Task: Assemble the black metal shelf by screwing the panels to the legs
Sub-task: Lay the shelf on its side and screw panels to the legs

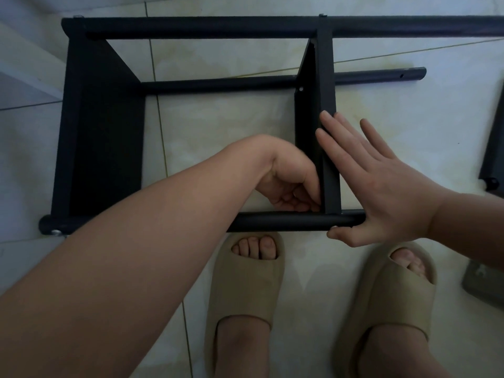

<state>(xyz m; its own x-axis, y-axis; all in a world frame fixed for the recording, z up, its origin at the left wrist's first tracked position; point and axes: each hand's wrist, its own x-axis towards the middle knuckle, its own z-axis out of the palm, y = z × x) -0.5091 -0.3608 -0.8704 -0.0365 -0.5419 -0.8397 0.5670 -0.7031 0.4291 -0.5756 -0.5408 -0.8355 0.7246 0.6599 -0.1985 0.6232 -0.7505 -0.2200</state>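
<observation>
The black metal shelf lies on its side on the tiled floor. Its end panel (101,137) stands at the left and a second panel (326,77) stands upright in the middle. Round black legs run left to right: a far one (218,30), a middle one (218,84) and a near one (278,222). My left hand (291,184) is curled, fingertips pinching at the corner where the middle panel meets the near leg; what they hold is hidden. My right hand (376,184) lies flat, fingers straight against the middle panel's right face, thumb under the near leg's end.
My two feet in beige slides (245,290) (390,301) stand just in front of the near leg. Another black panel (493,148) lies at the right edge. A grey object (482,282) sits at the lower right. A screw head (56,232) shows at the near left corner.
</observation>
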